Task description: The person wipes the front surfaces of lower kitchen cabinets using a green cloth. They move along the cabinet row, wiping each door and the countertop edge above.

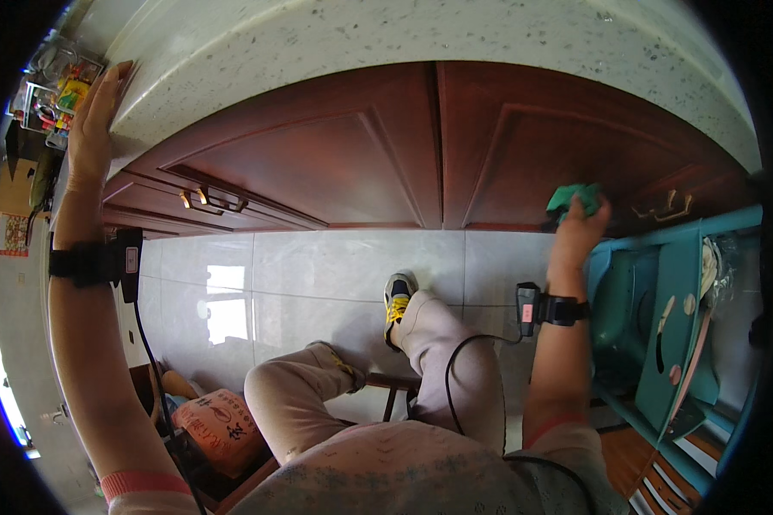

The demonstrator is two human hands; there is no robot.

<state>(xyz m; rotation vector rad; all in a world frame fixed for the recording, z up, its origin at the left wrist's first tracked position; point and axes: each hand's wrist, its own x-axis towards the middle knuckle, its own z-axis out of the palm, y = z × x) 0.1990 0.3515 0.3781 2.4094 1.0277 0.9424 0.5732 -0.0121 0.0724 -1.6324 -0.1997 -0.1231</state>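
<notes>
My right hand holds a crumpled green cloth against the lower right part of a dark red-brown wooden cabinet door. Brass-coloured handles sit just to the right of that hand. Far to the left, my left hand lies stretched out along the rim of the speckled pale stone countertop, with nothing visible in it. A second cabinet door spans the space between my hands.
A teal plastic chair stands close by my right forearm. On the left are an orange printed sack, a drawer handle and packaged goods. Below the cabinets runs a shiny tiled floor. Black cables hang from both wrist straps.
</notes>
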